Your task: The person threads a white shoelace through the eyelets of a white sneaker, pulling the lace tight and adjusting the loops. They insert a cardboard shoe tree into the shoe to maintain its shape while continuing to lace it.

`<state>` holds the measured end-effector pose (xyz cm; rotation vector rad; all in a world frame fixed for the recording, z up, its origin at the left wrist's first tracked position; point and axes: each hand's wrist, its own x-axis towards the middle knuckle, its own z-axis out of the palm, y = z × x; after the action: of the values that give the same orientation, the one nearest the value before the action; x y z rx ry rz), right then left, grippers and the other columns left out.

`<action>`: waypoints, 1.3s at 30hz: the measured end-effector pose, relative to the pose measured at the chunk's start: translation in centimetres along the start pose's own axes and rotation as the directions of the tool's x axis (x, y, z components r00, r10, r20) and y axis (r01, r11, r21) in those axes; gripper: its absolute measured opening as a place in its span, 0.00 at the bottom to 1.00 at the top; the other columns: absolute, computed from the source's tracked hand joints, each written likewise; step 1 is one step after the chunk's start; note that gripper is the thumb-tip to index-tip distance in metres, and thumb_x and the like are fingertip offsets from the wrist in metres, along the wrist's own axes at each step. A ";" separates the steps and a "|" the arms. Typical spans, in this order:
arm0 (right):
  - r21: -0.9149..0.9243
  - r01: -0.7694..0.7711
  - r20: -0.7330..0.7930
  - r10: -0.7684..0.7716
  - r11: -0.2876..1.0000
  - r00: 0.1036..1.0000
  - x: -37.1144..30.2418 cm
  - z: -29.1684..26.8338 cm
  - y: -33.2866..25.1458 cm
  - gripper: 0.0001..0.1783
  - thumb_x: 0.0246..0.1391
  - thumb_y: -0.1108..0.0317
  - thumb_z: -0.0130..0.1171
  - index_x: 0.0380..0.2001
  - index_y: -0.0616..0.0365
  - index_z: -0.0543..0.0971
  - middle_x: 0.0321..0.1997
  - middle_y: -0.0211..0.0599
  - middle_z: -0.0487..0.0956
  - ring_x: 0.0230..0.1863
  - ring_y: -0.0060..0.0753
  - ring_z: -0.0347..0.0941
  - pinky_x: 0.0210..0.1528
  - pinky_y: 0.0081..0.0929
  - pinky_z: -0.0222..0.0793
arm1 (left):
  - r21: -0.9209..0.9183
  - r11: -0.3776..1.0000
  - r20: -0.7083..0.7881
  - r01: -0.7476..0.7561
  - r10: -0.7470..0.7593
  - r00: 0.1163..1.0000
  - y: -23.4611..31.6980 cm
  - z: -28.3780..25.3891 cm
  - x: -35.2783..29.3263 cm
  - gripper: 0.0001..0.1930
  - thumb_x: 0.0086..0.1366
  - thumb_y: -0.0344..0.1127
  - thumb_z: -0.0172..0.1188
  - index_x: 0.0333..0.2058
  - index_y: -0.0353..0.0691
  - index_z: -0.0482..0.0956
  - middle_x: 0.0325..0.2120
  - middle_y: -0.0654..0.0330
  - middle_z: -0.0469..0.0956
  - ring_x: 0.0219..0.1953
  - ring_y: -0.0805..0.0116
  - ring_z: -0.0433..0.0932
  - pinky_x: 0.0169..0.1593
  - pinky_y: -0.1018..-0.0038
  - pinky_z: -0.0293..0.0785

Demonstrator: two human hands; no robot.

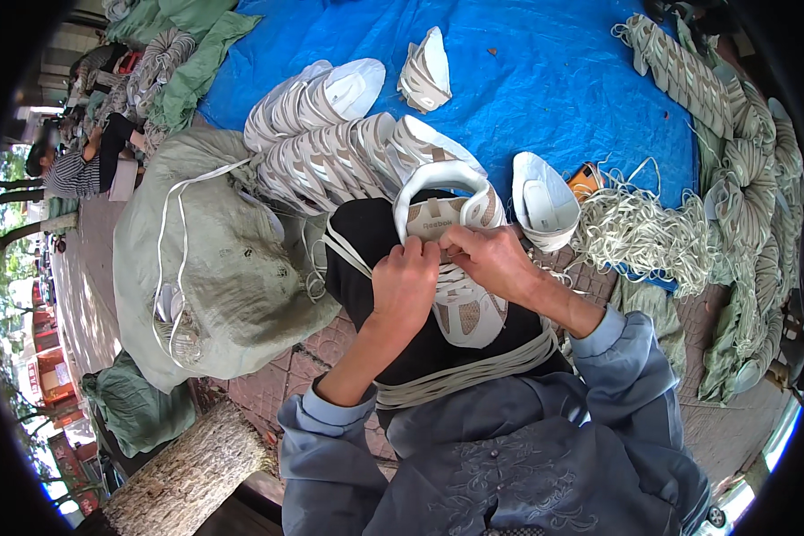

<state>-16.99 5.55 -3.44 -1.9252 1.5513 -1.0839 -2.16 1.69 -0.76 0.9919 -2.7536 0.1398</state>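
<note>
Bright daylight, left edge overexposed; fisheye-bent rim.

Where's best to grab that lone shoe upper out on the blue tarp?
Probably pinch the upper by its raised white tip, coming from the right: the tip is narrow and stands clear, and bare tarp lies on that side, while stacked uppers crowd its near left.

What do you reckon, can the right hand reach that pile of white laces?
Probably yes: the pile of white laces lies uncovered on that side. The right hand is busy at the shoe, though, and a loose shoe upper stands partly between.
</note>
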 end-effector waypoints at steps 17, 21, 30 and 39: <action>0.008 0.000 0.030 0.000 1.000 1.000 -0.1 0.1 0.5 0.08 0.41 0.73 0.55 0.27 0.54 0.69 0.20 0.37 0.75 0.22 0.39 0.74 0.20 0.32 0.69 | -0.076 0.995 0.028 0.070 -0.068 0.997 0.0 -0.3 0.2 0.06 0.42 0.28 0.56 0.20 0.42 0.69 0.17 0.62 0.67 0.20 0.66 0.73 0.21 0.73 0.69; 0.058 -0.012 0.029 0.010 0.998 1.000 -0.1 0.0 0.5 0.08 0.41 0.73 0.55 0.27 0.54 0.68 0.20 0.36 0.75 0.23 0.38 0.74 0.21 0.32 0.69 | 0.005 0.999 0.037 0.046 -0.046 0.998 0.2 -0.4 0.3 0.05 0.40 0.28 0.56 0.20 0.41 0.69 0.18 0.61 0.67 0.20 0.65 0.72 0.21 0.73 0.70; 0.076 -0.028 0.031 0.025 0.997 0.999 0.0 0.0 0.4 0.08 0.41 0.73 0.55 0.27 0.53 0.69 0.19 0.34 0.75 0.23 0.37 0.74 0.22 0.31 0.69 | -0.155 0.982 -0.030 0.110 -0.116 0.993 0.4 0.8 -0.2 0.06 0.40 0.26 0.54 0.20 0.40 0.69 0.18 0.61 0.65 0.20 0.64 0.70 0.20 0.72 0.70; -0.068 0.011 0.012 -0.011 0.998 1.000 -0.3 -0.3 -0.3 0.07 0.39 0.74 0.55 0.25 0.54 0.70 0.17 0.36 0.74 0.21 0.38 0.74 0.20 0.32 0.68 | -0.103 0.992 -0.063 0.069 -0.076 0.995 0.4 0.4 -0.5 0.07 0.39 0.24 0.55 0.21 0.40 0.68 0.18 0.61 0.64 0.20 0.64 0.69 0.22 0.70 0.69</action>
<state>-17.09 5.98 -3.18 -1.9833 1.5920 -1.0348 -2.11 2.28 -1.27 1.0394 -2.6318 0.0218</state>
